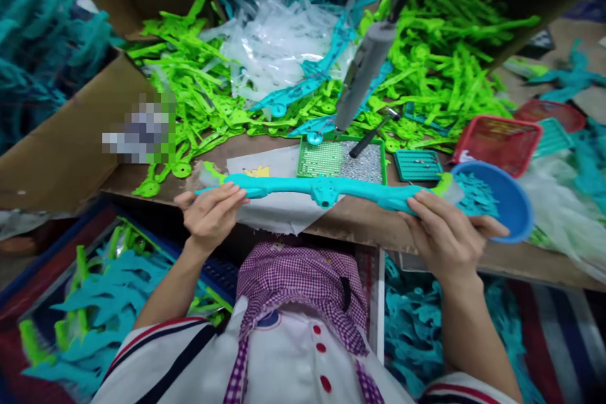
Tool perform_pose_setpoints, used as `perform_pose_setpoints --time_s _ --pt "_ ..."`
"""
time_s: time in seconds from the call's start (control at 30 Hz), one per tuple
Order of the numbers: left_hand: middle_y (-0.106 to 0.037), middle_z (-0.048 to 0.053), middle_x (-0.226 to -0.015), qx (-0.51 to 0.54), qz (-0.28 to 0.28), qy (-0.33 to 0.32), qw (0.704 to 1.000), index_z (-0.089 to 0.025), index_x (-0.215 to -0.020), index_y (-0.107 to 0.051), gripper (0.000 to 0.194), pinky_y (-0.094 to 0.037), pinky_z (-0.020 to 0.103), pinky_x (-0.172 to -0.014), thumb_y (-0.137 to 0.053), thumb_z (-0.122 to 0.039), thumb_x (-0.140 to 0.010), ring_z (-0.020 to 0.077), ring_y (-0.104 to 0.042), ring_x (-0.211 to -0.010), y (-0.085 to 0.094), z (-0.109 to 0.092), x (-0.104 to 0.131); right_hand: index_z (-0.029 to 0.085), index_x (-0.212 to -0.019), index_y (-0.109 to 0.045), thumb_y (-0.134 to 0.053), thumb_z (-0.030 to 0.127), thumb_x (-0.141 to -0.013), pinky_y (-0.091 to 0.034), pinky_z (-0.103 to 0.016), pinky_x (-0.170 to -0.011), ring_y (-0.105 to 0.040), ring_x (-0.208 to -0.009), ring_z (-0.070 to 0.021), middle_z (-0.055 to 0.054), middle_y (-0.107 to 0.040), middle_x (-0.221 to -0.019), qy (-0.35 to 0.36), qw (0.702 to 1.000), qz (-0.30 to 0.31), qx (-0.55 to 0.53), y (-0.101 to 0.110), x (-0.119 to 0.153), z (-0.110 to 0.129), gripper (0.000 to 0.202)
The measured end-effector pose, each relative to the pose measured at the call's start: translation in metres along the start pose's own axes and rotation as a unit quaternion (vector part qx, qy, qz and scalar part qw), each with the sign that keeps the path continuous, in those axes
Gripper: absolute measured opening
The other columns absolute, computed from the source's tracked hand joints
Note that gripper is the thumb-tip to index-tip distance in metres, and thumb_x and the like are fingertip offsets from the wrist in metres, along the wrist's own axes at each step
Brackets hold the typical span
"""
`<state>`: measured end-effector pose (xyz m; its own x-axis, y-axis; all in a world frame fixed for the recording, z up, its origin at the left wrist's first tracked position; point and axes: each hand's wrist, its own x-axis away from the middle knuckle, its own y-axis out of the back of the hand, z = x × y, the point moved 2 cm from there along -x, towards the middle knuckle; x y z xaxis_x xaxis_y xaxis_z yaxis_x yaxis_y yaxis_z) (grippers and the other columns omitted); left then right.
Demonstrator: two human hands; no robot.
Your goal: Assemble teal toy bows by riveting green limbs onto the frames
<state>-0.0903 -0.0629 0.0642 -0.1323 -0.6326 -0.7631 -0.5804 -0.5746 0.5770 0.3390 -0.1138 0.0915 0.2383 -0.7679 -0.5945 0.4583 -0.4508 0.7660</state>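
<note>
Turquoise part [291, 185], purple-and-white checked apron [303, 270], blue bowl [519, 205], blurred sack [561, 322] seemingly red-white-blue striped

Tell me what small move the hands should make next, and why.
Perhaps shift the long turquoise piece leftward, toward the container at lower left. The left hand and right hand hold it near opposite ends, lime-green bits show at both its ends, and that container holds turquoise pieces among lime-green parts, so it may belong there; only a judgement.
</note>
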Motion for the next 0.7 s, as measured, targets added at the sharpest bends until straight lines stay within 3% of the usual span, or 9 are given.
perform_pose_setpoints --time_s 0.13,0.23,0.33,0.43,0.57,0.7 --pt "-0.078 -0.001 -0.092 0.029 -0.025 -0.057 0.998 -0.044 -0.107 -0.076 0.037 -0.053 0.049 -0.086 -0.081 -0.019 -0.080 0.0269 -0.075 -0.082 0.000 0.004 -0.007 0.030 -0.136 -0.061 -0.068 0.022 -0.091 -0.052 -0.038 -0.098 -0.071 -0.112 -0.0235 -0.004 -0.074 -0.123 0.052 0.994 -0.030 0.088 0.000 -0.013 0.015 0.046" --pt "-0.078 -0.001 -0.095 0.050 -0.028 -0.079 0.995 -0.044 -0.115 -0.073 0.048 -0.055 0.043 -0.084 -0.083 -0.016 -0.077 0.0245 -0.075 -0.084 -0.003 0.010 -0.007 0.029 -0.133 -0.062 -0.069 0.026 -0.091 -0.050 -0.039 -0.099 -0.070 -0.116 -0.0240 -0.005 -0.074 -0.125 0.025 0.994 -0.013 0.110 0.005 -0.009 0.016 0.043" --pt "-0.077 0.000 -0.094 0.070 -0.024 -0.059 0.996 -0.041 -0.109 -0.076 0.041 -0.055 0.042 -0.089 -0.084 -0.017 -0.076 0.0238 -0.074 -0.084 -0.007 0.021 -0.002 0.028 -0.134 -0.061 -0.071 0.032 -0.089 -0.044 -0.048 -0.107 -0.068 -0.119 -0.0280 -0.008 -0.071 -0.129 -0.042 0.991 -0.059 0.116 0.018 0.006 0.005 0.046" --pt "-0.076 0.002 -0.091 0.085 -0.019 -0.035 0.996 -0.038 -0.102 -0.078 0.033 -0.055 0.044 -0.091 -0.085 -0.020 -0.075 0.0248 -0.072 -0.082 -0.012 0.035 0.002 0.027 -0.130 -0.063 -0.066 0.035 -0.092 -0.046 -0.052 -0.105 -0.068 -0.118 -0.0282 -0.009 -0.072 -0.127 -0.114 0.988 -0.096 0.039 0.021 0.019 -0.017 0.039" --pt "-0.077 0.002 -0.089 0.068 -0.015 -0.044 0.997 -0.039 -0.100 -0.079 0.030 -0.056 0.045 -0.084 -0.083 -0.022 -0.076 0.0262 -0.073 -0.080 -0.019 0.042 0.001 0.028 -0.127 -0.066 -0.064 0.033 -0.093 -0.057 -0.044 -0.093 -0.068 -0.117 -0.0249 -0.008 -0.073 -0.123 -0.151 0.977 -0.090 -0.122 0.005 0.022 -0.043 0.035" --pt "-0.077 0.003 -0.088 0.048 -0.004 -0.043 0.998 -0.037 -0.093 -0.078 0.016 -0.055 0.041 -0.079 -0.080 -0.028 -0.080 0.0243 -0.073 -0.078 -0.022 0.033 -0.004 0.028 -0.120 -0.072 -0.070 0.035 -0.088 -0.058 -0.035 -0.077 -0.073 -0.093 -0.0234 -0.007 -0.078 -0.107 -0.171 0.966 -0.107 -0.160 -0.008 0.024 -0.059 0.033"
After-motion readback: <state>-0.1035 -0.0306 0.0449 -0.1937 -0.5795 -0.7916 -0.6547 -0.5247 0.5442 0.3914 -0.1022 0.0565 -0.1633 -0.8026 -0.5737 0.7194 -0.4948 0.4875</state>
